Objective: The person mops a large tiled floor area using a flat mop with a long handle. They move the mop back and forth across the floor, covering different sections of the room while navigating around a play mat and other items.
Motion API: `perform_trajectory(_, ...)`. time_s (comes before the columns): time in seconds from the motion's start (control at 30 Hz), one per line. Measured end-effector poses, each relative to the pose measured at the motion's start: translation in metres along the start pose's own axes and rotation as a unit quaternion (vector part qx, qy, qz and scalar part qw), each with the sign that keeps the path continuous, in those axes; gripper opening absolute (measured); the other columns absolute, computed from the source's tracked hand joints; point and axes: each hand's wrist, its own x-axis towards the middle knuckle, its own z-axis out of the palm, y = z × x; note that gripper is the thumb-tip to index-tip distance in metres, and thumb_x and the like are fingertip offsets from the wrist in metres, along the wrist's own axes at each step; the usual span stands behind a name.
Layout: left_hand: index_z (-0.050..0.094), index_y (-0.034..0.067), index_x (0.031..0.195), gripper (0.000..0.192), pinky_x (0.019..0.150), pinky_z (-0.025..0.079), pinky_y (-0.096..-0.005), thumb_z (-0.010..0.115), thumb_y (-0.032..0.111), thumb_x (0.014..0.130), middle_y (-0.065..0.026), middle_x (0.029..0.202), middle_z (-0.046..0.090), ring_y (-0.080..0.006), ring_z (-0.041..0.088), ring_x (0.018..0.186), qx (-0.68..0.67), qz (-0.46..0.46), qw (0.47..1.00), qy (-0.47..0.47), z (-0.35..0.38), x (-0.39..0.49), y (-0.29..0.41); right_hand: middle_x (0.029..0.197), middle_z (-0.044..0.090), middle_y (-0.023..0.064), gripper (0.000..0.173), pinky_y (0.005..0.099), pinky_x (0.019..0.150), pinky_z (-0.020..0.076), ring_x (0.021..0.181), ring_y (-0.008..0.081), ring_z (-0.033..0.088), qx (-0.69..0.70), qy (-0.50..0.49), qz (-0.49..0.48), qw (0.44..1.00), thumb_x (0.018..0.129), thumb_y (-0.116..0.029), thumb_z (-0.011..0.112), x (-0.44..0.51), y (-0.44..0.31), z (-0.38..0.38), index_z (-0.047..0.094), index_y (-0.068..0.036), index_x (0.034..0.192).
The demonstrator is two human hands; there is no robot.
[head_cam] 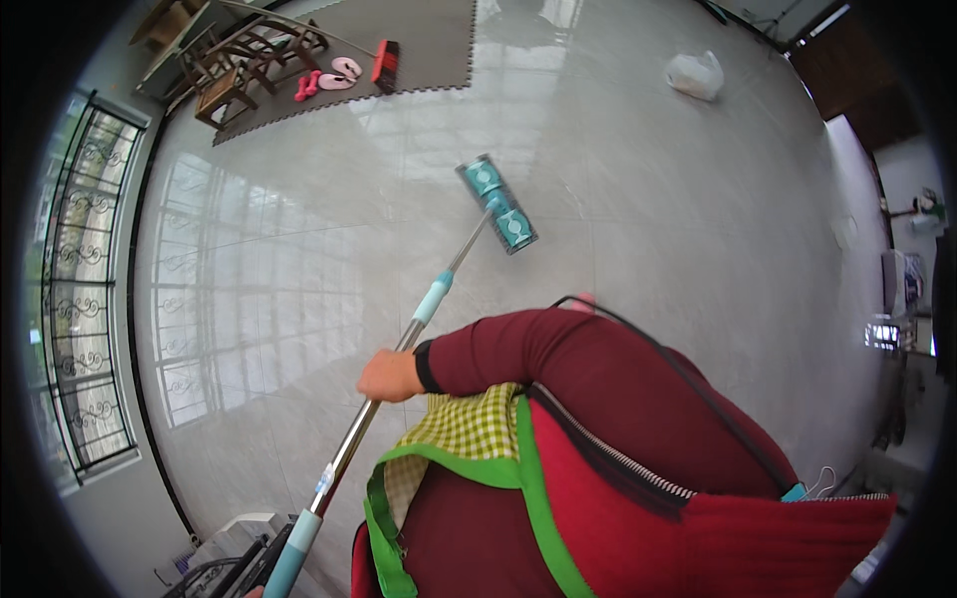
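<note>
My right hand, with a black band at the wrist, is wrapped around the metal pole of a flat mop. Only a sliver of my left hand shows at the bottom edge, against the mop's light-blue lower grip. The pole slants up and away to the teal rectangular mop head, which lies flat on the grey tiled floor. Maroon sleeves, a red garment with an undone zip and a green-edged checked apron fill the lower right.
Upper left, a dark foam mat bears wooden chairs, pink dumbbells, a pale pink pair of rounded items and a red broom. A white plastic bag sits upper right. A barred window lines the left wall.
</note>
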Motion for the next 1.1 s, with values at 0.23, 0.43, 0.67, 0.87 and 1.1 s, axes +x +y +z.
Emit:
perform_trajectory(0.23,0.064,0.0,0.102,0.023,0.069,0.048,-0.0359,0.063,0.014,0.083,-0.0209,0.085,0.065,-0.0218,0.061,0.075,0.092,-0.078,0.993,0.009,0.027,0.012,0.057,0.069,0.063,0.0088,0.005,0.045,0.059,0.0477,0.07,0.0298,0.063,0.063,0.002,0.026,0.998,0.076,-0.017,0.06,0.006,0.032,0.017,0.062,-0.012,0.077)
perform_trajectory(0.43,0.058,0.006,0.121,0.04,0.073,0.048,-0.0391,0.061,0.019,0.083,-0.0218,0.108,0.06,-0.0309,0.06,0.084,0.204,-0.072,0.975,-0.044,-0.035,0.055,0.095,0.067,0.061,0.0087,0.002,0.0396,0.067,0.0405,0.066,0.0301,0.06,0.127,0.129,0.063,0.981,0.079,-0.011,0.054,0.006,0.058,-0.019,0.055,-0.01,0.077)
perform_trajectory(0.67,0.061,0.001,0.103,0.041,0.083,0.041,-0.0354,0.07,0.024,0.071,-0.0125,0.1,0.056,-0.025,0.051,0.093,0.208,0.117,0.971,0.004,-0.083,0.142,0.117,0.07,0.063,0.0109,0.004,0.0413,0.067,0.0412,0.069,0.0308,0.062,0.099,0.224,0.162,0.956,0.077,-0.011,0.056,-0.024,0.111,-0.066,0.055,-0.008,0.079)
perform_trajectory(0.87,0.065,0.0,0.087,0.036,0.068,0.043,-0.0323,0.076,0.023,0.06,-0.011,0.074,0.062,-0.0226,0.056,0.071,0.237,0.262,0.932,0.082,-0.017,0.232,0.22,0.065,0.059,0.0114,0.011,0.0437,0.064,0.0415,0.067,0.0324,0.06,0.033,0.284,0.262,0.922,0.071,-0.007,0.06,-0.142,0.194,-0.087,0.051,-0.008,0.078)
perform_trajectory(1.1,0.065,-0.001,0.089,0.03,0.059,0.047,-0.029,0.077,0.013,0.066,-0.0135,0.073,0.064,-0.0216,0.061,0.061,0.076,0.347,0.931,-0.086,0.144,0.291,0.358,0.065,0.056,0.0144,0.019,0.0487,0.061,0.041,0.069,0.0389,0.056,-0.033,0.379,0.344,0.858,0.063,-0.001,0.062,-0.356,0.288,-0.059,0.049,-0.008,0.074)
